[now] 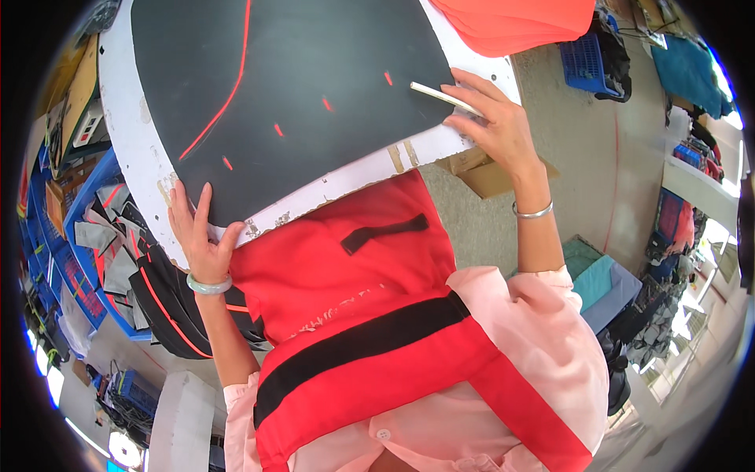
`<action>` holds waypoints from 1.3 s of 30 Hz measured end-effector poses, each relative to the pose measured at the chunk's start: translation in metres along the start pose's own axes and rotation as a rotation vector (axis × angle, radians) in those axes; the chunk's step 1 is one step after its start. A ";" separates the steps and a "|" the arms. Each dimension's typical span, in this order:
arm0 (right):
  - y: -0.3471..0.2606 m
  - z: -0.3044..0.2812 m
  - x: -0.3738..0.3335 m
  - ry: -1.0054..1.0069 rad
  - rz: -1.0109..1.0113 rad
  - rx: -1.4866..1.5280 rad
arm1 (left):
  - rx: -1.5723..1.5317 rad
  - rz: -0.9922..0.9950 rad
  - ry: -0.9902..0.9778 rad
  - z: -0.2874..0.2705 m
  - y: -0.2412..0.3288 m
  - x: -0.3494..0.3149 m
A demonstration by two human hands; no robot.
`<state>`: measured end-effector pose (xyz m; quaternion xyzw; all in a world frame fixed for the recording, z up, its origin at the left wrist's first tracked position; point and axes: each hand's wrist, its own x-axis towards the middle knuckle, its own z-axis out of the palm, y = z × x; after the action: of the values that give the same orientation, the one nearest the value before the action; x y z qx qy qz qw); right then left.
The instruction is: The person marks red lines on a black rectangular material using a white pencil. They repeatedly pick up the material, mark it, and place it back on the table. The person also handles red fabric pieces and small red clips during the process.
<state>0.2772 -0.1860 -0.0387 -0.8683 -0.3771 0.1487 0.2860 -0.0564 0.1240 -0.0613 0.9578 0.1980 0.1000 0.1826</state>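
Observation:
A large black panel (pixel 299 102) lies flat on a white tabletop (pixel 346 182) with worn edges. It bears a long curved red line (pixel 236 86) on its left part and a slanting row of short red marks (pixel 327 104). At the panel's near left corner rests my left hand (pixel 201 240), fingers apart, holding nothing. My right hand (pixel 495 118) is by the panel's right edge, with a slim white pen-like stick (pixel 444 97) held between thumb and fingers. The stick points left over the panel; its tip touches no red mark.
Bright red-orange pieces (pixel 523 22) are stacked at the table's far right. A blue bin (pixel 126 236) of cut grey and black pieces stands left, beside black pieces with red trim (pixel 161 303). A cardboard box (pixel 491 177) sits below the table's right side; a blue basket (pixel 583 67) is beyond.

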 end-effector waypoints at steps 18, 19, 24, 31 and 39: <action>-0.027 0.024 0.014 0.317 0.068 0.672 | -0.004 0.066 0.094 0.005 0.005 0.004; -0.035 0.035 0.020 0.294 0.091 0.698 | 0.014 0.057 0.085 0.004 0.005 0.003; -0.049 0.056 0.033 0.278 0.078 0.498 | 0.033 0.011 0.045 0.004 0.003 0.002; -0.046 0.066 0.039 0.306 -0.023 0.345 | 0.014 0.004 0.054 0.004 0.003 0.002; -0.063 0.067 0.040 0.295 0.007 0.532 | -0.002 -0.020 0.050 0.003 0.003 0.001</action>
<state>0.2361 -0.0958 -0.0554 -0.7762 -0.2764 0.1155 0.5548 -0.0539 0.1213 -0.0627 0.9529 0.2117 0.1223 0.1796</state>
